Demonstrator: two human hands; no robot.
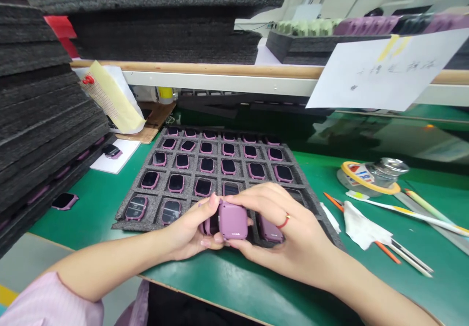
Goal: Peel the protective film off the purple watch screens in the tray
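Observation:
My left hand [190, 228] and my right hand [278, 223] both grip a pink smartwatch body [233, 220] from its sides, with its plain back facing up and its screen hidden. The hands hover over a grey foam tray [122, 224], which holds several pink smartwatches in square pockets, screens up. One pink watch [210, 226] sits just beneath my left fingers, and another [269, 229] lies just past my right palm. My hands partly hide the tray's near rows.
Tall stacks of dark foam trays [36, 96] rise at the left, beside a loose watch [65, 201] on the green bench mat [234, 287]. To the right lie a tape roll [370, 178], a white cloth [366, 224], and several pens and tools. A handwritten paper sign [384, 70] hangs ahead.

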